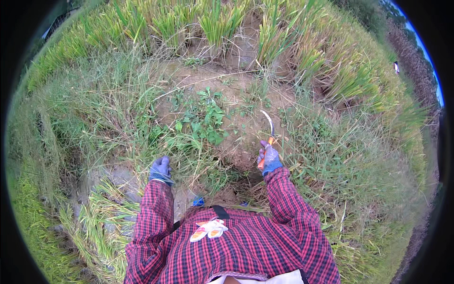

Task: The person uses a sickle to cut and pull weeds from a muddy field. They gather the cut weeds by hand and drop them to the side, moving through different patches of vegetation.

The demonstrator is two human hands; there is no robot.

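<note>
My right hand (269, 156), in a grey-purple glove with a blue cuff, grips the orange handle of a sickle (271, 127). Its thin curved blade points away from me above bare soil. On the other side, my left hand (161, 168) wears a similar glove and hangs beside a tangle of long grass (191, 156). The left fingers look loosely curled; whether they hold any blades cannot be made out. Between and beyond the hands grows a leafy green weed (209, 120) on a bank of brown earth (244, 149).
Clumps of standing rice (221, 25) line the far side of the bank. Cut rice stalks (110, 213) lie on wet mud at my lower left. Dense grass (330, 142) covers the bank to the right. A bit of blue footwear (198, 201) shows below me.
</note>
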